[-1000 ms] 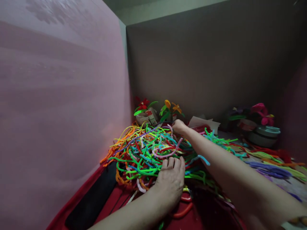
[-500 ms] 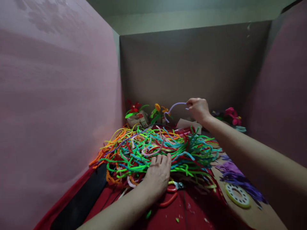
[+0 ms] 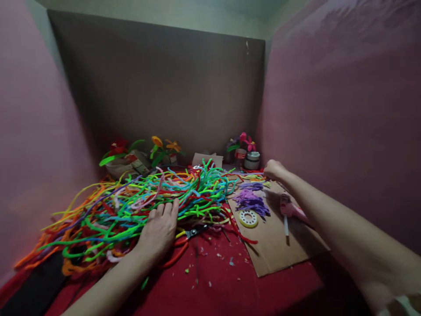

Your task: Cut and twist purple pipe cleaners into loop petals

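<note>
My left hand (image 3: 159, 230) lies on the front of a big tangled heap of colourful pipe cleaners (image 3: 131, 210), its fingers resting flat on green strands. Just right of that hand are scissors (image 3: 191, 233) with red and yellow handles, partly under the wrist. At the back right, my right hand (image 3: 275, 170) is closed, fingertips pinched at the end of a lavender pipe cleaner (image 3: 254, 174) stretched low to the left. Below it, bundles of purple pipe cleaners (image 3: 252, 202) lie on a sheet of cardboard (image 3: 279, 245).
The cardboard also bears a round white disc (image 3: 248, 218) with holes and a pink glue gun (image 3: 287, 208). Pipe-cleaner flowers (image 3: 164, 147) and a jar (image 3: 252, 160) stand along the back wall. Small scraps litter the red cloth (image 3: 213, 281). Pink walls flank both sides.
The view has turned right. My right hand has moved right and down with the lavender pipe cleaner, from above the heap to the cardboard's far end. My left hand stays on the heap.
</note>
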Demonstrator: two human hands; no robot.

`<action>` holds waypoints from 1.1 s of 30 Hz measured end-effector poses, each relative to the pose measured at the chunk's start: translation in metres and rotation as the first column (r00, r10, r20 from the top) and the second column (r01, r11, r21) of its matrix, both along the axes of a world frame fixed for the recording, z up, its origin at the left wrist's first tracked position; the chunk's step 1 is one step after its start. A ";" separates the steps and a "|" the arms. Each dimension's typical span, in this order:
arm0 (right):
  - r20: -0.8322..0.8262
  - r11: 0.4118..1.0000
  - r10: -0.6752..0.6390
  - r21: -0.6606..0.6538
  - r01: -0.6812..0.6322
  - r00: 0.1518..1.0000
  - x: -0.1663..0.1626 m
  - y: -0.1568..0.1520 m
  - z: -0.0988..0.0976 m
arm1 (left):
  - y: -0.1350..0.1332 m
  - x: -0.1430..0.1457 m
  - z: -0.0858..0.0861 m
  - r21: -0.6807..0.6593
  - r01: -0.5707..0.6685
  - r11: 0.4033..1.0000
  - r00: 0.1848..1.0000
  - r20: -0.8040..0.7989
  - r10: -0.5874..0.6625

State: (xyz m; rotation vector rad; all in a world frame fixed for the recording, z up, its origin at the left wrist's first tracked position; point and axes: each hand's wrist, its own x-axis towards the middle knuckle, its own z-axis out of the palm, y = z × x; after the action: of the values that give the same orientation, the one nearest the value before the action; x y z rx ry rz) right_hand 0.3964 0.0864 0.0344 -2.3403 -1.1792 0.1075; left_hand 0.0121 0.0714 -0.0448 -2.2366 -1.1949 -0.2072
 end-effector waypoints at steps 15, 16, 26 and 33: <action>-0.499 0.958 0.042 0.266 0.107 0.865 0.004 -0.016 0.000 | 0.025 -0.007 0.035 0.026 0.036 0.999 0.992 0.117 -0.039; -0.543 0.936 0.090 0.332 0.115 0.835 -0.001 -0.021 0.005 | 0.023 -0.006 0.044 0.074 0.077 0.994 0.981 0.170 -0.089; -0.771 0.791 0.603 0.612 -0.026 0.206 -0.146 -0.082 0.000 | -0.070 0.071 0.071 -0.467 0.716 0.519 0.358 0.884 0.302; -0.773 0.852 0.510 0.513 0.100 -0.377 -0.200 -0.099 -0.025 | -0.072 0.075 0.055 -0.182 0.792 0.582 -0.123 0.887 0.445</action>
State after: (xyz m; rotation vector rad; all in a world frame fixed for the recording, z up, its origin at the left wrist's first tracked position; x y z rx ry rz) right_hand 0.1967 -0.0122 0.0092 -0.6556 -0.4492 1.5606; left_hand 0.0872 -0.0006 0.0107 -2.9386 -1.7086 -2.6322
